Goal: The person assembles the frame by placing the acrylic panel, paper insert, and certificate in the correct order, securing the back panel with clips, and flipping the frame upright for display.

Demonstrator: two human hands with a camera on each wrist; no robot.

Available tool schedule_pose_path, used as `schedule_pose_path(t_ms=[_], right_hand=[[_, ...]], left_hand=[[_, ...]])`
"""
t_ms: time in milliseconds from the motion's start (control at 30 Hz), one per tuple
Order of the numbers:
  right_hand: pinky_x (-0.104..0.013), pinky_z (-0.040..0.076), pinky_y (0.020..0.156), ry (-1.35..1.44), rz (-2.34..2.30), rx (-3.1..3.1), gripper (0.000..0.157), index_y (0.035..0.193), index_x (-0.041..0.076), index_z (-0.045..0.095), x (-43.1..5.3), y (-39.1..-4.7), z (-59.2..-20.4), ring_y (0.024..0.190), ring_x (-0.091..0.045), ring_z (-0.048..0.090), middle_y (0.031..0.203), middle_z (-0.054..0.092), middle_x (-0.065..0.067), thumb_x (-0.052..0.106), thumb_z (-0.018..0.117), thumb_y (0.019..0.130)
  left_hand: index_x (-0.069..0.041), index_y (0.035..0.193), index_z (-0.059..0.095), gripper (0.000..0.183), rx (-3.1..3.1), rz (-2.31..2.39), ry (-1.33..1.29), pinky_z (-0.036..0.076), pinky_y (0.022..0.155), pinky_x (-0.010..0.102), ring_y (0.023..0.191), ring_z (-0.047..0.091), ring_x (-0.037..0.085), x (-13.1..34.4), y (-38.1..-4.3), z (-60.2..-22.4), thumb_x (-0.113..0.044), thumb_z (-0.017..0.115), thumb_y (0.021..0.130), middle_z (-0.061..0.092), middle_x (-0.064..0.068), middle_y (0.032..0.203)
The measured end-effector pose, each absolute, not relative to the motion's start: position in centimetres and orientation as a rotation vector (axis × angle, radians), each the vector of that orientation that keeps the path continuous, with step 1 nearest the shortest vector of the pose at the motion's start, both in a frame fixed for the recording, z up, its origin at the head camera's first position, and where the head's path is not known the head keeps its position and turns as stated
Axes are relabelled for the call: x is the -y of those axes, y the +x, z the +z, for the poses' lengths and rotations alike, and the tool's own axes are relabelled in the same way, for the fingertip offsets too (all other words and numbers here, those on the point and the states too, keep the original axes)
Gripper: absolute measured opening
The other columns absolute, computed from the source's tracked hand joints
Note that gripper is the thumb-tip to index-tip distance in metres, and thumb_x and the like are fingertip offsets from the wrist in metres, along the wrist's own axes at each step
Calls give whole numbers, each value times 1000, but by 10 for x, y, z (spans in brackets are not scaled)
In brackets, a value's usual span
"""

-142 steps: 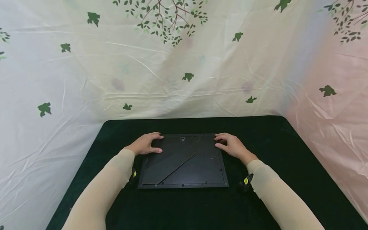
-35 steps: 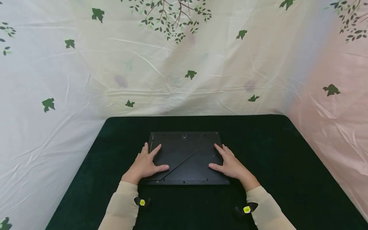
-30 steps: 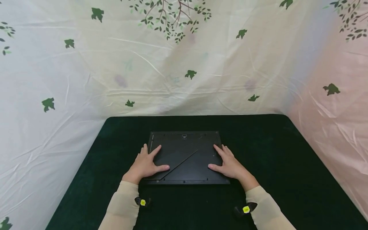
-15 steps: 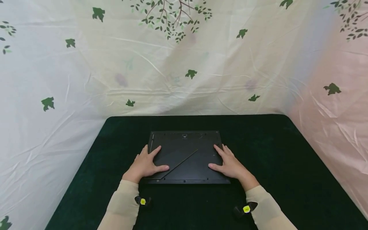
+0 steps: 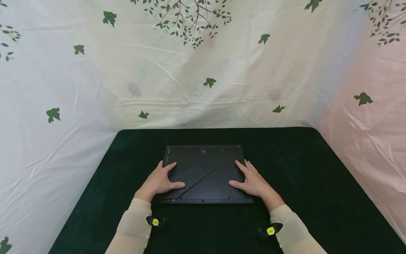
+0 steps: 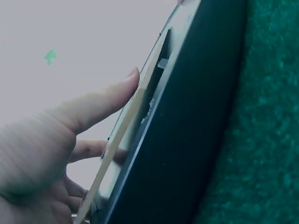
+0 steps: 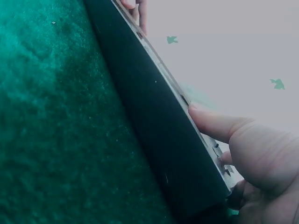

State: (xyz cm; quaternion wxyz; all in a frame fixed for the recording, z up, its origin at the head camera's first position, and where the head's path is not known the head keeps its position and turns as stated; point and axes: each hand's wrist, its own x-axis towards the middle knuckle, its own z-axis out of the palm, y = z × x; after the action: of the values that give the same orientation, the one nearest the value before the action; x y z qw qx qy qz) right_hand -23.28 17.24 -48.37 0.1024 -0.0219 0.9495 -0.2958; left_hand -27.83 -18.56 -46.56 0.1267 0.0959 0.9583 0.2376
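Observation:
A black picture frame [image 5: 209,188] lies back side up on the table, a diagonal seam running across its backing board [image 5: 196,158]. My left hand [image 5: 158,181] is at its left side, thumb and index finger spread over the board. In the left wrist view that thumb rests by the board's tan edge [image 6: 125,122], which stands a little proud of the frame's rim, with a dark gap under it. At the opposite side, my right hand [image 5: 252,180] has thumb and index finger straight on the back. Its other fingers reach over the side edge and are partly hidden.
A dark green cloth [image 5: 285,158] covers the table. Behind it hangs a pale curtain [image 5: 190,102] printed with leaves. Each wrist carries a small black camera with a yellow marker [image 5: 155,222].
Since the oldest frame, both hands have come down from the far corners to the frame's sides. Over the last half second the left fingers have drawn back slightly; the frame stays put.

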Motion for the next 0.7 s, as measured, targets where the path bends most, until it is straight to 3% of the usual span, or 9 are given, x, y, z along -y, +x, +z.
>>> schedule_pose_path(t_ms=[267, 467, 700], right_hand=[[-67, 27, 102, -20, -909, -2873, 89, 154, 21, 24, -170, -231, -473, 141, -47, 14, 158, 8, -22, 60, 64, 84], [-64, 31, 103, -6, -986, -2902, 89, 154, 20, 23, -172, -230, -466, 140, -47, 19, 159, 6, -22, 53, 67, 84], [-63, 29, 104, -27, -1021, -2930, 88, 154, 21, 22, -172, -232, -459, 141, -45, 17, 159, 4, -20, 44, 71, 85]], left_hand=[[-14, 146, 43, 101, -2848, 782, 334, 40, 100, 56, 132, 37, 41, 179, -273, -454, -63, 79, 65, 18, 27, 154], [-12, 145, 45, 97, -2901, 804, 384, 38, 101, 57, 136, 28, 47, 175, -269, -443, -61, 78, 68, 10, 32, 154], [-13, 145, 44, 97, -2946, 843, 394, 39, 99, 59, 136, 28, 49, 173, -267, -438, -62, 77, 68, 4, 29, 156]])
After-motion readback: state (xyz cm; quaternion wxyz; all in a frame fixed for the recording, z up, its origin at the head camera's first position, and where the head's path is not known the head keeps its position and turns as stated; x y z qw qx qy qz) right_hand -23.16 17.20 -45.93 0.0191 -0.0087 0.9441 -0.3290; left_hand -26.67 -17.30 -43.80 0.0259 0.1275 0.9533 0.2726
